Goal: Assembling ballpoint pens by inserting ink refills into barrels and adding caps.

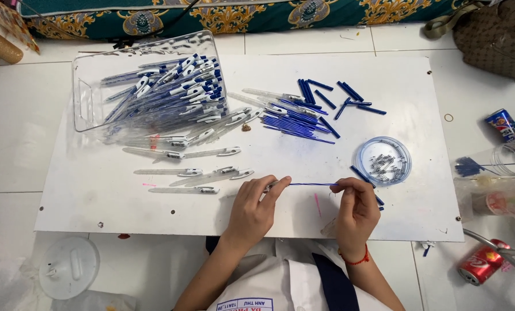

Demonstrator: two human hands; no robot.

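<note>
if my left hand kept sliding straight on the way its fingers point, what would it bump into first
Probably the right hand. The left hand points rightward along the thin blue refill held between both hands, so its fingers would run along it to the right fingertips, though height is hard to judge.

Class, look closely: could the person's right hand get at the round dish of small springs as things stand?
Probably yes: the right hand sits just below the round dish, nothing lying between, though it pinches a blue refill.

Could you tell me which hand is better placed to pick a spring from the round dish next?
Probably the right hand: it sits just below the round dish of small springs, pinching the blue refill. The left hand holds the clear barrel end, farther away.
</note>
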